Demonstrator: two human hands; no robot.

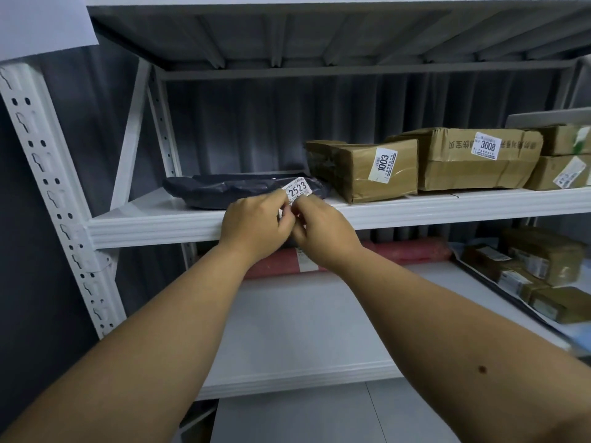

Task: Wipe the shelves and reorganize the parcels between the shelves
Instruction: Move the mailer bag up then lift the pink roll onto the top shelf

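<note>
A dark parcel bag [230, 190] lies at the front edge of the middle shelf [153, 225], toward its left end. I pinch its white label 2523 [296, 188] with the fingertips of my left hand [256, 225] and right hand [323, 230]. Taped boxes [377, 167] fill the shelf's right side. No cloth is visible, and sorting looks partly done.

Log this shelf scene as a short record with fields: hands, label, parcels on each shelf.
left hand: pinching the lower edge of the 2523 label
right hand: pinching the same label from the other side
2523 label: white, in front of the dark bag parcel; whether stuck to it cannot be told
dark bag parcel: lying flat, left on the upper shelf
1003 box: right of the bag
3008 box: behind and right of it
red roll: on the lower shelf
</note>
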